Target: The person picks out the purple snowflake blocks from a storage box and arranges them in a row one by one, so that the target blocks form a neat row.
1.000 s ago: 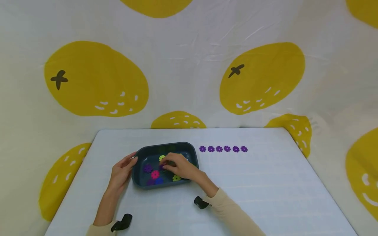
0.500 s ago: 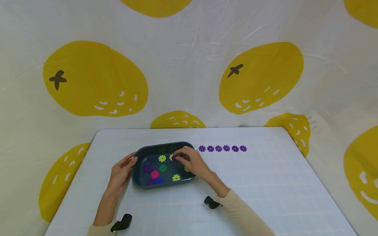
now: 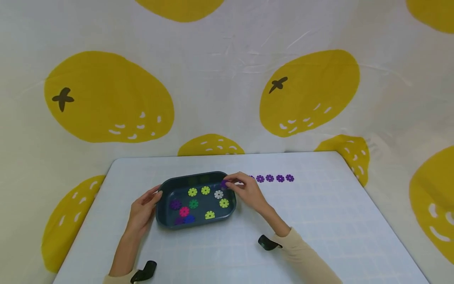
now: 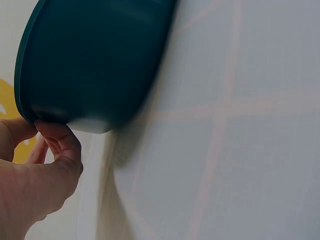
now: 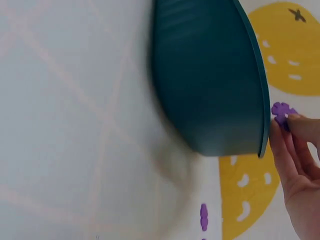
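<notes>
Head view from my end: left hand (image 3: 143,209) pinches the left edge of the dark tray (image 3: 205,203), right hand (image 3: 246,193) has a purple flower piece (image 3: 224,184) between thumb and fingers, right by the tray's right rim. It's a fingertip hold, so I reckon a slip or a bump on that rim could drop it. Right of the tray, a purple row (image 3: 270,178) sits on the worktop (image 3: 198,256); that hand partly hides its tray-side end, so a low sweep might scatter it. Mixed-colour pieces (image 3: 218,194) lie inside the tray.
</notes>
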Action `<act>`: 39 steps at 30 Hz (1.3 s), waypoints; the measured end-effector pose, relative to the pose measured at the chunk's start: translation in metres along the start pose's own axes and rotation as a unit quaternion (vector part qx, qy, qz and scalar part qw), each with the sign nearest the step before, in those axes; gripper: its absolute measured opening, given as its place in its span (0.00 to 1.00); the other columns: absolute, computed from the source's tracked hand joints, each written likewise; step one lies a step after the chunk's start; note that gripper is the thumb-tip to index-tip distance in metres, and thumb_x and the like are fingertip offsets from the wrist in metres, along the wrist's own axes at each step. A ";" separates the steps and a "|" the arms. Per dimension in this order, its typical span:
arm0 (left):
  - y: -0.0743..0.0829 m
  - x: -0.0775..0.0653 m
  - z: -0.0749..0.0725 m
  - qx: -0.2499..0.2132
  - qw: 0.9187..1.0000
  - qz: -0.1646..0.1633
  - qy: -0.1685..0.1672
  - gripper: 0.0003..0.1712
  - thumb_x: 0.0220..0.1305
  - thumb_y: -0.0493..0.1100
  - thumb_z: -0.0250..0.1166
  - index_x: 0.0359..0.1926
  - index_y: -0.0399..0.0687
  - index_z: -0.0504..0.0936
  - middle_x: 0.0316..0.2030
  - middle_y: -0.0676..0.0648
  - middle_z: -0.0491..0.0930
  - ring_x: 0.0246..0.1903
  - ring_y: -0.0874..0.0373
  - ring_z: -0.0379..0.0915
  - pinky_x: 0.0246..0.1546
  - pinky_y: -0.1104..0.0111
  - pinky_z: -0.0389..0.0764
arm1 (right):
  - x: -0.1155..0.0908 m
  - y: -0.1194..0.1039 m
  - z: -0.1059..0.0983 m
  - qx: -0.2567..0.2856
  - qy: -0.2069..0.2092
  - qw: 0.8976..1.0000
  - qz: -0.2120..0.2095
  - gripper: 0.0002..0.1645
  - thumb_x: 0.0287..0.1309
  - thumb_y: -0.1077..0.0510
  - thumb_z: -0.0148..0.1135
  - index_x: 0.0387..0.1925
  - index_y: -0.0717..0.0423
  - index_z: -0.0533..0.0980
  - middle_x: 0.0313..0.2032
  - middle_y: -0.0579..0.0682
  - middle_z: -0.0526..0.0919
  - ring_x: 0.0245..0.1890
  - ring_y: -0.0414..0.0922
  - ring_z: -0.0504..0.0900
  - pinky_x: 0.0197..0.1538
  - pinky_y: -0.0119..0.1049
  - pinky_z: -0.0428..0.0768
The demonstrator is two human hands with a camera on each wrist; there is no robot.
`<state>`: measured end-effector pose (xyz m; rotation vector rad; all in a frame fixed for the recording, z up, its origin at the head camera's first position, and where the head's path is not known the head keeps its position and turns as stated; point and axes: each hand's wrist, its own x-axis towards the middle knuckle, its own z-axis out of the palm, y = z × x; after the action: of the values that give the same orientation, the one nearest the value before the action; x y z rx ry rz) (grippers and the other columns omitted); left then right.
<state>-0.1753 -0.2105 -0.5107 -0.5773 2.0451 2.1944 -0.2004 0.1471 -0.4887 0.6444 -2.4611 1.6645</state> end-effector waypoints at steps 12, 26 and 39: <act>0.000 0.000 -0.001 0.008 1.000 -0.010 0.003 0.37 0.64 0.56 0.74 0.70 0.49 0.76 0.43 0.64 0.80 0.45 0.69 0.74 0.43 0.77 0.76 | -0.007 0.021 -0.031 0.011 0.052 0.996 0.066 0.15 0.69 0.57 0.67 0.54 0.56 0.83 0.47 0.51 0.87 0.46 0.46 0.83 0.50 0.30 0.82; -0.002 0.002 -0.001 0.008 1.000 -0.014 0.006 0.35 0.64 0.55 0.74 0.69 0.51 0.77 0.42 0.63 0.80 0.42 0.69 0.74 0.39 0.77 0.75 | -0.021 0.051 -0.084 -0.004 0.110 0.989 0.093 0.12 0.68 0.59 0.67 0.51 0.58 0.84 0.45 0.54 0.87 0.43 0.48 0.83 0.47 0.36 0.84; -0.002 0.001 -0.002 0.020 1.000 -0.018 0.004 0.31 0.63 0.57 0.74 0.65 0.57 0.81 0.43 0.64 0.80 0.42 0.69 0.73 0.38 0.77 0.74 | -0.038 0.077 -0.127 -0.038 0.149 0.980 0.124 0.14 0.69 0.60 0.66 0.53 0.61 0.83 0.48 0.59 0.86 0.46 0.52 0.84 0.46 0.23 0.80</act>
<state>-0.1755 -0.2128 -0.5127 -0.6146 2.0596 2.1304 -0.2160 0.2966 -0.5168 0.0701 -2.4433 1.5969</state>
